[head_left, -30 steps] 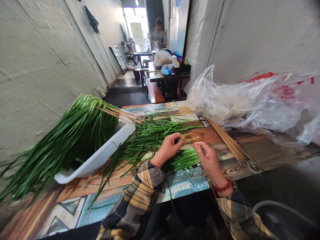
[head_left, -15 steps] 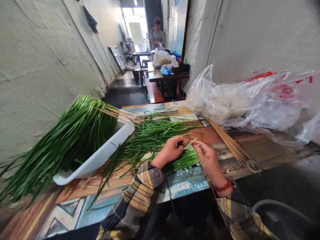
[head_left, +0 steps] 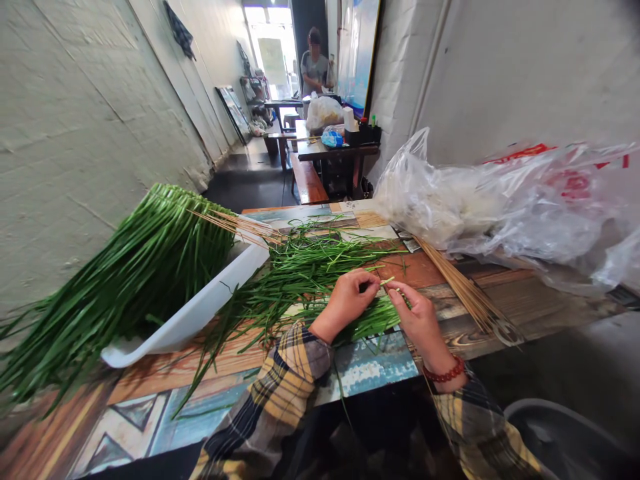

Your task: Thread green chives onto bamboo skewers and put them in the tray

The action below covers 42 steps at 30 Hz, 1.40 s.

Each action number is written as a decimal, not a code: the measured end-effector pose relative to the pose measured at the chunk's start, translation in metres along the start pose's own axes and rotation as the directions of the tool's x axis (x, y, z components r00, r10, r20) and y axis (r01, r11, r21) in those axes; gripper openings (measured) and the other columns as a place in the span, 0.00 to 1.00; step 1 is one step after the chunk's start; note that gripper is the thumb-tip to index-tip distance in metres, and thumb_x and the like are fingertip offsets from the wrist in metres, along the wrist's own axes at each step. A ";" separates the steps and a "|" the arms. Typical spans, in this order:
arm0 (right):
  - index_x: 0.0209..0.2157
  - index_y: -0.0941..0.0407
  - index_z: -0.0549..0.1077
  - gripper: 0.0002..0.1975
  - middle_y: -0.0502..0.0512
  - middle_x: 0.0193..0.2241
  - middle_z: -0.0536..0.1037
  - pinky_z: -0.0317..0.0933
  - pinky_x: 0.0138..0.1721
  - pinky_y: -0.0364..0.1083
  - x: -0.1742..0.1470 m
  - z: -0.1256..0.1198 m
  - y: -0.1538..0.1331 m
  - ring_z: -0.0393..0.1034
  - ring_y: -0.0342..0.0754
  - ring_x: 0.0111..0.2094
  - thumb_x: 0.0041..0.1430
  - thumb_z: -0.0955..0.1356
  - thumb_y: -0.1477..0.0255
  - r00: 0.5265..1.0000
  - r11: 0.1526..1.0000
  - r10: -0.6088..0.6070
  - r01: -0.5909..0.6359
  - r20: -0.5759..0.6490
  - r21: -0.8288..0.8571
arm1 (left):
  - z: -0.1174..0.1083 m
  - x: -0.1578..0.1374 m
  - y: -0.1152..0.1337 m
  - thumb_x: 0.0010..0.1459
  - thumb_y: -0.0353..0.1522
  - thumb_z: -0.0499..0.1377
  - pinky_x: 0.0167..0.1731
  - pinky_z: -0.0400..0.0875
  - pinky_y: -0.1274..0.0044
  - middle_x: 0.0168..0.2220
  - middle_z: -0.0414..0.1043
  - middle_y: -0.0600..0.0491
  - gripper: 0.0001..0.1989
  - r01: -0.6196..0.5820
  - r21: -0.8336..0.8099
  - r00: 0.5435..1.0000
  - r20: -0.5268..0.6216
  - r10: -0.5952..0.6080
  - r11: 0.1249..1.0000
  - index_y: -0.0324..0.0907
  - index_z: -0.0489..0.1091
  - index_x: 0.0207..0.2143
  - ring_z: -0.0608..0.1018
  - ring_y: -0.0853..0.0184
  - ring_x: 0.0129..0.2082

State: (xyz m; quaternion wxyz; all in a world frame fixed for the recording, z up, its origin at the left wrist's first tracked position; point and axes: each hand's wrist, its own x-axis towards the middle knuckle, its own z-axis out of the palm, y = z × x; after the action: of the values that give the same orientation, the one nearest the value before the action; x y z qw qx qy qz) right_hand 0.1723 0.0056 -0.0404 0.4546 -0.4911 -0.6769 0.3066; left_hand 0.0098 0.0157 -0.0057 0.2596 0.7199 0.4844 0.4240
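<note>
Both my hands meet over a pile of loose garlic chives [head_left: 320, 263] on the patchwork-patterned table [head_left: 380, 363]. My left hand [head_left: 350, 297] is closed in a pinch, thumb against forefinger, at a pale chive stalk end [head_left: 387, 282]. Just right of it, my right hand [head_left: 413, 317] is also closed, its fingertips around the chive stalks. A thin line, perhaps a skewer, trails below my right wrist; its upper part is hidden. More chives [head_left: 370, 320] lie under my hands. At left, a thick row of chives [head_left: 165, 247] hangs over a white tray [head_left: 200, 307].
Thin wooden skewers [head_left: 235, 223] rest across the tray's far end. Another skewer bundle [head_left: 455, 287] lies at right, beside clear plastic bags [head_left: 500, 200]. A grey bin [head_left: 565, 433] stands at lower right. Farther back are another table [head_left: 335, 152] and a person [head_left: 315, 67].
My left hand has shifted slightly right and its thumb and forefinger have closed nearer the right fingertips. The right hand stays nearly in place. The view has moved a little.
</note>
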 end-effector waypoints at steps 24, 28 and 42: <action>0.44 0.55 0.76 0.17 0.56 0.42 0.79 0.64 0.47 0.52 -0.002 0.001 0.000 0.73 0.53 0.44 0.60 0.63 0.62 1.000 0.996 0.009 -0.011 0.024 0.085 | 0.002 -0.001 -0.003 0.52 0.25 0.56 0.29 0.62 0.80 0.26 0.72 0.54 0.06 -0.036 0.105 0.995 -0.091 0.046 0.994 0.40 0.71 0.25 0.72 0.72 0.27; 0.41 0.56 0.76 0.16 0.57 0.41 0.80 0.65 0.46 0.51 -0.001 0.001 0.000 0.74 0.53 0.43 0.60 0.63 0.61 0.999 0.994 0.022 -0.026 0.036 0.109 | 0.002 -0.001 -0.003 0.52 0.24 0.56 0.28 0.62 0.81 0.27 0.72 0.54 0.06 -0.035 0.103 0.996 -0.084 0.043 0.994 0.40 0.72 0.26 0.72 0.72 0.27; 0.40 0.55 0.76 0.16 0.57 0.39 0.80 0.65 0.45 0.51 0.000 0.001 0.000 0.74 0.53 0.42 0.60 0.63 0.61 0.999 0.995 0.016 -0.020 0.038 0.096 | 0.002 -0.002 0.001 0.51 0.24 0.56 0.30 0.64 0.80 0.28 0.73 0.54 0.06 -0.030 0.109 0.997 -0.071 0.038 0.994 0.40 0.73 0.27 0.73 0.70 0.29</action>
State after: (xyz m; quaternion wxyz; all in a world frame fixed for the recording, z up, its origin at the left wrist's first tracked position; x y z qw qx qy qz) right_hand 0.1710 0.0056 -0.0409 0.4623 -0.4690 -0.6652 0.3519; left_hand 0.0117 0.0138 -0.0070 0.1951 0.7251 0.5033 0.4277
